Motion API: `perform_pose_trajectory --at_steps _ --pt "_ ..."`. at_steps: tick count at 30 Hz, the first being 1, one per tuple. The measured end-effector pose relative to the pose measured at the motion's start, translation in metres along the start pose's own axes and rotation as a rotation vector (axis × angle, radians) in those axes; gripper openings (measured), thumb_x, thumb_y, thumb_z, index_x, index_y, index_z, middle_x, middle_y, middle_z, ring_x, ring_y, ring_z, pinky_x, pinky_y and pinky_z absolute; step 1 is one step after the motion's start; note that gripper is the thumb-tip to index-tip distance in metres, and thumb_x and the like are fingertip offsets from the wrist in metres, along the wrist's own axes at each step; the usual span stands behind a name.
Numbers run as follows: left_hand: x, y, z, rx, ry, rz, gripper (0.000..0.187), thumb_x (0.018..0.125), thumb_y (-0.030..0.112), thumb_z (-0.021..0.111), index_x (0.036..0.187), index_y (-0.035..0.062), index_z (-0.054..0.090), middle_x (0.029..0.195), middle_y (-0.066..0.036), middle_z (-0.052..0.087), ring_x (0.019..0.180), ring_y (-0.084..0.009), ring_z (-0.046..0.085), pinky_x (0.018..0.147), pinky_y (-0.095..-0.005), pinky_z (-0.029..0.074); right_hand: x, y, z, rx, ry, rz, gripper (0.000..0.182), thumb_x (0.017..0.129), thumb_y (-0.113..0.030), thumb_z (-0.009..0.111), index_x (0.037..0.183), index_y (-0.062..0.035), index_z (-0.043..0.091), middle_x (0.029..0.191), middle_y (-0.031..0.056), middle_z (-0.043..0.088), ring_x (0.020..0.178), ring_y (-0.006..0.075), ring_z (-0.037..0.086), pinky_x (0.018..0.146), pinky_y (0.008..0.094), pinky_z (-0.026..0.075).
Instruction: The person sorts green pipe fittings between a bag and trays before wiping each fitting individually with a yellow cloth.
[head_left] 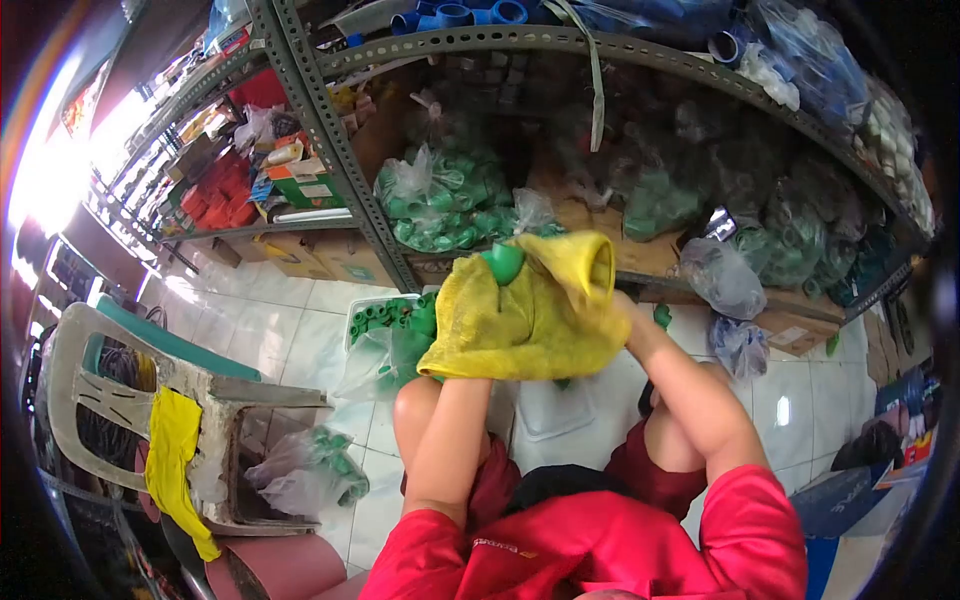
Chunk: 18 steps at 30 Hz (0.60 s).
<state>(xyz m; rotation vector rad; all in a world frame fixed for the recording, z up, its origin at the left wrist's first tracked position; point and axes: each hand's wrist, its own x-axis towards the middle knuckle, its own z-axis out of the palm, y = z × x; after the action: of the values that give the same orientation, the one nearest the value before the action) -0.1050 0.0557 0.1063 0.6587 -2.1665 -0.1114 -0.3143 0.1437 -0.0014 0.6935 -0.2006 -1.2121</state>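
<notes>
Both hands were wrapped in a yellow cloth (520, 320) at the centre of the frame. The left hand (470, 330) was hidden under the cloth, so its grip could not be told. The right hand (600, 300) was likewise covered, and whether it was clenched could not be told. A green pipe fitting (503, 262) poked out of the cloth's top edge, between the two hands.

Behind, a metal shelf (330, 130) carried a clear bag of green fittings (440, 200). A white chair (120, 390) stood at lower left with a yellow rag (175, 450) draped over it and another bag of fittings (310, 470) beside it on the tiled floor (300, 330). Small writing showed on the red shirt (600, 540) near the bottom, too blurred to read; box labels at upper left were equally illegible.
</notes>
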Motion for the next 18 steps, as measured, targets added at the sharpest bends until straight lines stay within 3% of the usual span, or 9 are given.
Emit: perform_pose_trajectory --at_steps 2,6,10,12,18 --pt "0.003 0.005 -0.003 0.025 -0.031 0.030 0.034 0.073 0.029 0.060 0.093 0.0021 0.057 0.083 -0.018 0.058 0.079 -0.0368 0.053 0.068 -0.0417 0.043 0.002 0.040 0.012 -1.084 -0.061 -0.525 0.028 0.089 -0.018 0.048 0.112 -0.0030 0.052 0.105 0.0099 0.058 0.093 0.0195 0.058 0.083 0.0337 0.049" --pt "0.009 0.014 -0.004 -0.187 -0.051 0.045 0.033 0.076 0.026 0.058 0.098 0.0022 0.055 0.086 -0.016 0.057 0.081 -0.0336 0.053 0.071 -0.0404 0.043 -0.007 0.043 0.016 -1.025 -0.141 -0.702 0.034 0.089 -0.022 0.049 0.117 -0.0015 0.049 0.113 0.0101 0.055 0.102 0.0214 0.054 0.088 0.0358 0.046" --pt "0.007 0.020 0.006 -0.386 -0.084 0.008 0.032 0.078 0.024 0.057 0.101 0.0025 0.054 0.088 -0.015 0.057 0.082 -0.0310 0.053 0.073 -0.0391 0.043 -0.007 0.055 0.015 -1.268 -0.166 -0.783 0.034 0.087 -0.019 0.052 0.117 -0.0030 0.049 0.112 0.0081 0.055 0.101 0.0189 0.054 0.086 0.0335 0.046" --pt "0.000 0.021 0.013 -0.539 -0.126 -0.072 0.030 0.079 0.023 0.057 0.101 0.0030 0.054 0.089 -0.014 0.057 0.084 -0.0290 0.053 0.073 -0.0379 0.043 -0.007 0.062 0.017 -2.056 0.142 -1.009 0.035 0.081 -0.015 0.060 0.113 -0.0019 0.052 0.110 0.0063 0.056 0.098 0.0164 0.054 0.085 0.0296 0.043" --pt "-0.033 0.023 0.042 -0.989 -0.252 -0.323 0.024 0.082 0.018 0.057 0.101 0.0045 0.055 0.091 -0.010 0.057 0.089 -0.0229 0.054 0.074 -0.0342 0.045 -0.009 0.071 0.019 -2.109 0.224 -1.237 0.042 0.079 -0.017 0.060 0.117 -0.0030 0.050 0.115 0.0060 0.053 0.105 0.0168 0.049 0.088 0.0285 0.039"
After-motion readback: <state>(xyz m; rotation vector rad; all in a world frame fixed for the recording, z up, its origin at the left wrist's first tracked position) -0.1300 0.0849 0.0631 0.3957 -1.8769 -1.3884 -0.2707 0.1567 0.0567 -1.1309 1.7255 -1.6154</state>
